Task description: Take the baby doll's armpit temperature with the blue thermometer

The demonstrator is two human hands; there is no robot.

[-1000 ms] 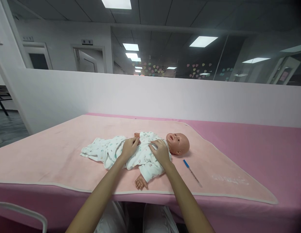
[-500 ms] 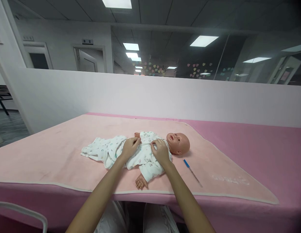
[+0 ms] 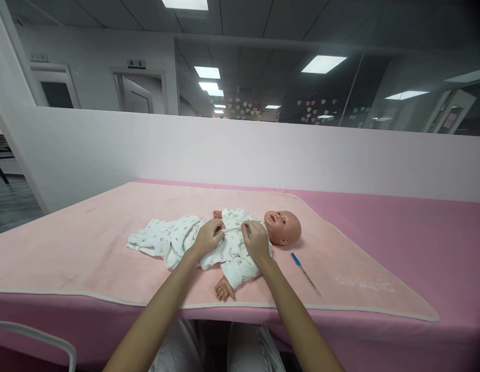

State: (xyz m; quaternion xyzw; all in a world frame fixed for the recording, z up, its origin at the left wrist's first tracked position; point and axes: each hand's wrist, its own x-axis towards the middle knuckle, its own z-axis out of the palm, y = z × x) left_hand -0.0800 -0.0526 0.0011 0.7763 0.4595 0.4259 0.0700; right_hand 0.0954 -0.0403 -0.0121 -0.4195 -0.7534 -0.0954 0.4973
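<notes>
A baby doll (image 3: 282,227) lies on its back on a pale pink blanket (image 3: 108,243), head to the right, dressed in a white printed romper (image 3: 177,237). My left hand (image 3: 207,237) pinches the romper's front over the doll's belly. My right hand (image 3: 255,240) pinches the fabric over the chest, close to the neck. A thin strip of cloth is stretched between the two hands. The doll's near arm (image 3: 228,281) sticks out toward me.
A blue-capped thermometer or pen (image 3: 305,272) lies on the blanket right of the doll. The blanket covers a darker pink table (image 3: 418,232) against a low white partition (image 3: 263,150). A white chair rail (image 3: 38,341) shows at bottom left.
My right hand went from lying flat on the doll's chest to pinching the romper's fabric. My left hand keeps its pinch; both hands pull the cloth taut between them.
</notes>
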